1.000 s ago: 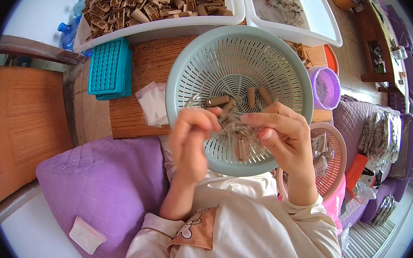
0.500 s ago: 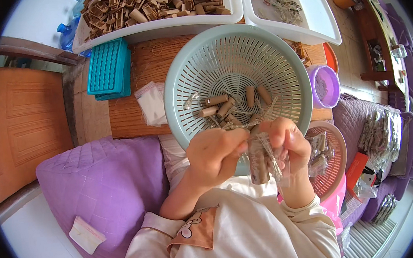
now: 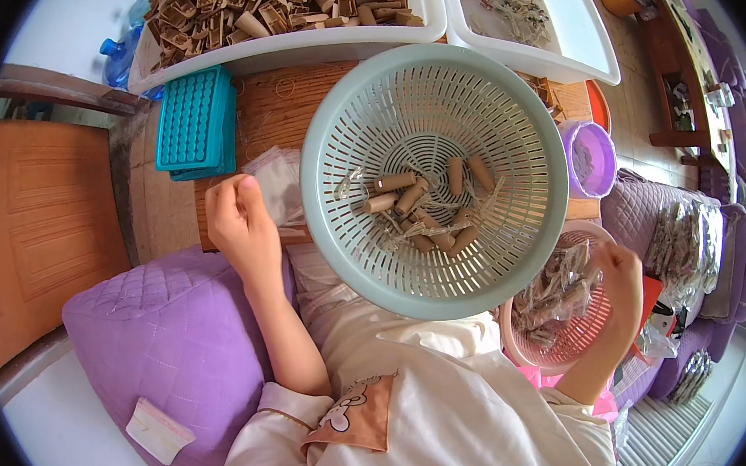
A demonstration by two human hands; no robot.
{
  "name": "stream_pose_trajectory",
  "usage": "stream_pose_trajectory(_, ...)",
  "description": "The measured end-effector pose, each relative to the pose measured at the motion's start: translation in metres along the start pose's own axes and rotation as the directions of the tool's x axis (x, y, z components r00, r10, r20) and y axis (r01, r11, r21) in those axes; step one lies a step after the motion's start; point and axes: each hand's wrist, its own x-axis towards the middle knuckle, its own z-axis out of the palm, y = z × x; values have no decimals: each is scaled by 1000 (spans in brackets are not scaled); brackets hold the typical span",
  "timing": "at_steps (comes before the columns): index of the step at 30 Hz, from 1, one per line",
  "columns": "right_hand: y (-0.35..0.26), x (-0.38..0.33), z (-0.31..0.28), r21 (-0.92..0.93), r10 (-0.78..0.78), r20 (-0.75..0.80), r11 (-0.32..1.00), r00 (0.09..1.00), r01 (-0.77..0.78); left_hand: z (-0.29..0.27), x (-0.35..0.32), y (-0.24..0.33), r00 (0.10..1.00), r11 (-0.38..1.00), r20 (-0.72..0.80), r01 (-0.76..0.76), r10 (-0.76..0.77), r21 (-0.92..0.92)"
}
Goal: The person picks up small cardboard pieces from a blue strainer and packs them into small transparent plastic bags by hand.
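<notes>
My left hand (image 3: 241, 224) is closed at the table's left side, beside a stack of clear plastic bags (image 3: 274, 184); nothing shows in its fingers. My right hand (image 3: 617, 273) hangs with curled fingers over the right side of a pink basket (image 3: 556, 357). Clear bags with brown tubes (image 3: 562, 301) lie in that basket, close to the fingers. Whether those fingers still grip a bag is hidden. Between my hands, a grey-green colander (image 3: 354, 274) holds several brown cylinders (image 3: 411, 197) with thin pale wires among them.
Behind the colander stand a white bin (image 3: 323, 39) heaped with brown pieces and another white bin (image 3: 585, 32) with wired parts. Teal trays (image 3: 196, 124) are stacked at the left. A purple bucket (image 3: 591, 159) stands right of the colander, and a purple padded seat (image 3: 180, 336) sits left of me.
My hands have parted from in front of the colander. The left went to the plastic bags; the right carried the bagged tube to the pink basket. More of the colander's contents now shows.
</notes>
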Motion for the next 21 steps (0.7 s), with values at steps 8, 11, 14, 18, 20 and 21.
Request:
stream_pose_trajectory(8, -105, 21, 26, -48, -297, 145, 951, 944, 306, 24, -8, -53, 904, 885, 212, 276, -372, 376)
stream_pose_trajectory(11, -155, 37, 78, -5, -567, 277, 807, 776, 591, 23, -8, -65, 889, 864, 174, 338, -423, 372)
stream_pose_trajectory(14, -170, 55, 128, -74, -712, 366, 620, 600, 781, 26, -5, -68, 877, 873, 182, 379, -445, 306)
stream_pose_trajectory(18, -170, 66, 168, -107, -681, 537, 530, 497, 841, 22, -4, -56, 897, 885, 151, 360, -415, 295)
stream_pose_trajectory(20, -171, 67, 163, -82, -664, 550, 560, 506, 825, 21, -6, -56, 918, 896, 120, 331, -378, 294)
stream_pose_trajectory(21, -173, 68, 159, -58, -648, 562, 590, 514, 806, 19, -7, -56, 937, 907, 89, 300, -338, 295)
